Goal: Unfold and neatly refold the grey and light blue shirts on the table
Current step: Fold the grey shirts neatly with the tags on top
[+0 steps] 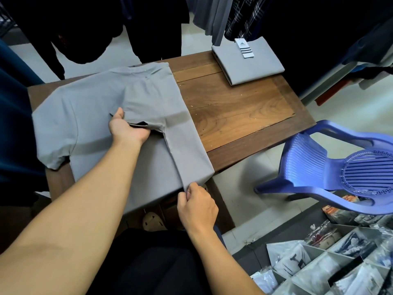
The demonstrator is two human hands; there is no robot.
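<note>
Head view. A wooden table (234,116) fills the middle of the frame. At its upper right corner lies a folded shirt (255,64), pale grey-blue, with a striped tag (244,48) on top. It lies well apart from both hands. Dark clothes (85,28) hang along the top edge, and a plaid garment (240,15) hangs just above the folded shirt. A blue plastic chair (331,167) stands at the right, beside the table's near right corner. In the lower right corner are bins (319,255) of bagged goods. Nothing lies between the hands and the cloth. Only the person's own forearms cross the lower half of the frame.

The grey shirt (95,103) is spread over the left half of the table, collar toward the upper edge. Its left sleeve lies flat at the left. Its right side is folded in over the body, and its lower part hangs over the table's near edge.

The left hand (127,128), at centre left, grips the folded-in sleeve's edge. The thumb lies on top and the fingers are tucked under the cloth. The right hand (197,205), lower centre, pinches the hem's folded edge between thumb and curled fingers, just past the table's near edge.
</note>
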